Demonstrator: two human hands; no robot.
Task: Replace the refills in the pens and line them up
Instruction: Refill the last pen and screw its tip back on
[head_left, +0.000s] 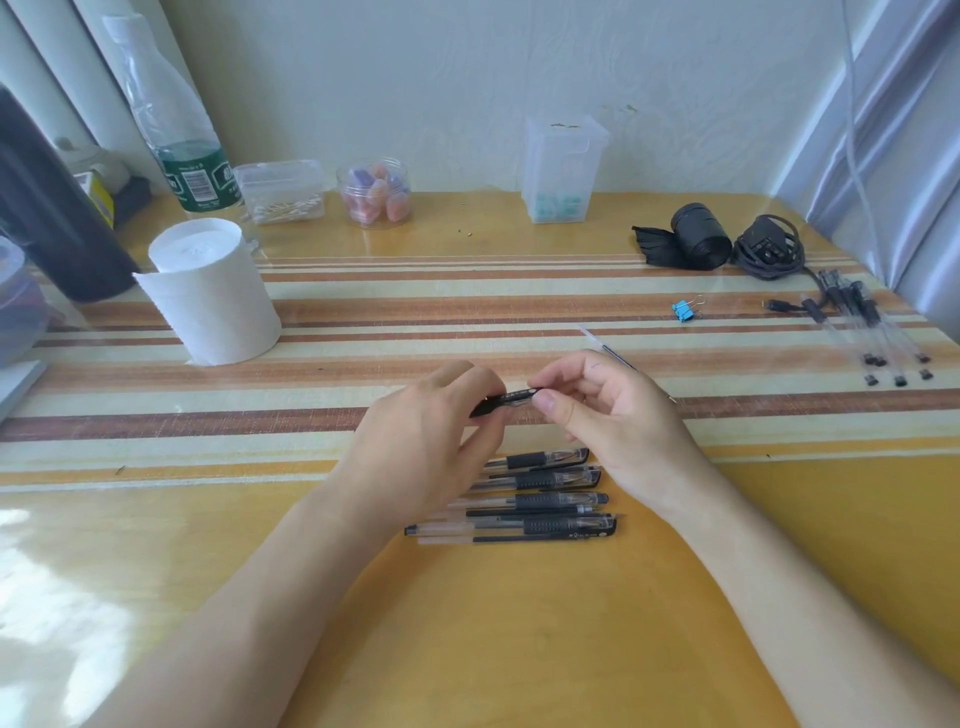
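Far off to the left of my hands I see a paper roll (213, 291) standing on the tabletop (519, 623), with a bottle (174, 119) beyond it against the wall.

My left hand (421, 441) hovers above the tabletop, its fingers pinched on the left end of a black pen (506, 401). The pen runs across to my right hand (608, 415), whose thumb and forefinger clamp its right end, so both hands are closed on the one pen and nearly touching. I cannot tell whether its refill is in.

Just below the hands, on the near side, a row of pens (540, 499) lies side by side on the tabletop, caps pointing right; my left hand covers part of their left ends.

Just behind my right hand a thin refill (605, 347) lies slantwise on the tabletop. Further right sits a blue clip (684, 310), well apart from my hands. Far to the right, near the tabletop edge, lies a bunch of clear pens (872, 332), beside a black cable (769, 249).
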